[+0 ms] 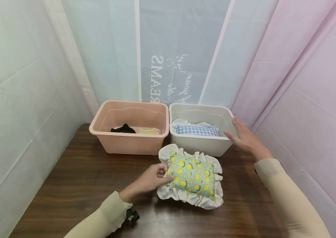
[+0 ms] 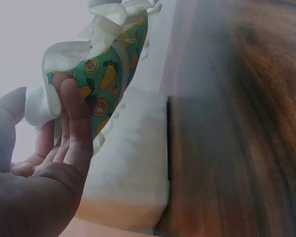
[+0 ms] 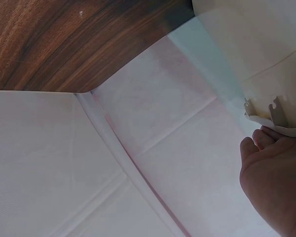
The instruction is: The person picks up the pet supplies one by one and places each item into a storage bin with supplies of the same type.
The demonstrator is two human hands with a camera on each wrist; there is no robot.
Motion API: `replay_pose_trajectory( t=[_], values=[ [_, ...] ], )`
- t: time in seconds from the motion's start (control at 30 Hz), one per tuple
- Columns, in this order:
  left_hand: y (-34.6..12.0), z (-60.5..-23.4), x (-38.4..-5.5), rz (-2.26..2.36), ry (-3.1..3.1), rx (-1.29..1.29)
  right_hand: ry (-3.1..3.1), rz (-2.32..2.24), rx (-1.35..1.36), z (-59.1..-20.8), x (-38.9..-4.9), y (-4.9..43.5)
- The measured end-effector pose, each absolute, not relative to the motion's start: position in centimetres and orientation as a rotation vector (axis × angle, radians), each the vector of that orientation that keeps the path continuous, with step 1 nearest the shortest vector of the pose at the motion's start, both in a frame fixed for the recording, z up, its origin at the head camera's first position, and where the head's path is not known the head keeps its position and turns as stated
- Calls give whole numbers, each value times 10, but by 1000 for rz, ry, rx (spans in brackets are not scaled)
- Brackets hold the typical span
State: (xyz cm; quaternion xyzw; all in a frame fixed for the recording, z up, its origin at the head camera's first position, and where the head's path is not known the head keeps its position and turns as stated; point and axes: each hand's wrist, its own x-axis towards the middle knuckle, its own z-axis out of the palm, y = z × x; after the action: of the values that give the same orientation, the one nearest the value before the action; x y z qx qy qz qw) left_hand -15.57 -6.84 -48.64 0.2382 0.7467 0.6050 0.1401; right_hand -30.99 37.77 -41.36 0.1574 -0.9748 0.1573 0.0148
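Observation:
A small cushion (image 1: 190,175) with a lemon print on green and a white ruffled border is held tilted above the table in front of the bins. My left hand (image 1: 153,178) pinches its left edge between thumb and fingers; in the left wrist view the ruffle (image 2: 69,57) passes between them. My right hand (image 1: 245,137) touches the right front corner of a white bin (image 1: 197,145), fingers extended along the rim and thumb spread over the front. Inside that bin lies a blue-and-white checked cushion (image 1: 197,130) with a white ruffle.
Left of the white bin stands a pink bin (image 1: 132,145) holding a black item (image 1: 123,129) and a pale yellow item (image 1: 148,131), both partly hidden. Both bins stand on a dark wooden table (image 1: 81,185). Fabric curtains (image 1: 185,49) enclose the back and sides.

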Motion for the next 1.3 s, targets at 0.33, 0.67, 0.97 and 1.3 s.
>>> replay_pose_trajectory(
  t=[0.33,0.67,0.97,1.3],
  values=[
    [-72,-477,-154,1765,2128,699,-3012,522,496,-415,-310,378],
    [-74,-468,-159,1800,2149,738,-3000,529,488,-418,-310,379],
    [-74,-459,-162,1822,2128,746,-3018,506,487,-419,-311,380],
    [-75,-444,-170,1894,2085,743,-3029,526,464,-416,-309,377]
  ],
)
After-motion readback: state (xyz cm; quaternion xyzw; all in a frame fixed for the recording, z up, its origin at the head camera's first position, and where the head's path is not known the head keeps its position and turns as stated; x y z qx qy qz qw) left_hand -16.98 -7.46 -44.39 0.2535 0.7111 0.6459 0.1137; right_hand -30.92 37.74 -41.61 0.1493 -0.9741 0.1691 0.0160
